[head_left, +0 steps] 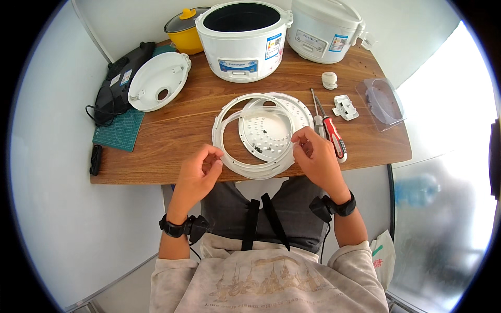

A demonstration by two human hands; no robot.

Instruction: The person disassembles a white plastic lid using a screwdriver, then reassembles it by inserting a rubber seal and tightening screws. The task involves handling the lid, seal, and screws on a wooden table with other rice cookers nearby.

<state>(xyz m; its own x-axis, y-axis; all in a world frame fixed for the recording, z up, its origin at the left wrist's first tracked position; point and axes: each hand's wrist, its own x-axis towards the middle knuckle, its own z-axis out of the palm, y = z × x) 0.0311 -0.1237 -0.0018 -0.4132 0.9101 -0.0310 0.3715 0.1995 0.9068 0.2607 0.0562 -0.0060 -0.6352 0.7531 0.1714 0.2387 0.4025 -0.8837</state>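
Near the table's front edge, my left hand (200,169) pinches the left side of a pale sealing ring (245,170). Its opposite side is between the curled fingers of my right hand (318,159). A white plastic ring (217,122) overlaps it, and where one ends and the other begins is hard to tell in places. Partly beneath them lies a round white perforated plate (269,130), with small dark screws (257,149) on it. Right beside my right hand are a red-handled screwdriver (334,136) and a grey-handled one (319,124).
Behind stand an open white rice cooker (242,49), a lidded one (323,31) and a yellow pot (189,41). Left are a white lid shell (156,83), a black device (122,83) and a green mat (121,133). Right are a white bracket (345,107), a white cap (329,80) and a clear tray (383,101).
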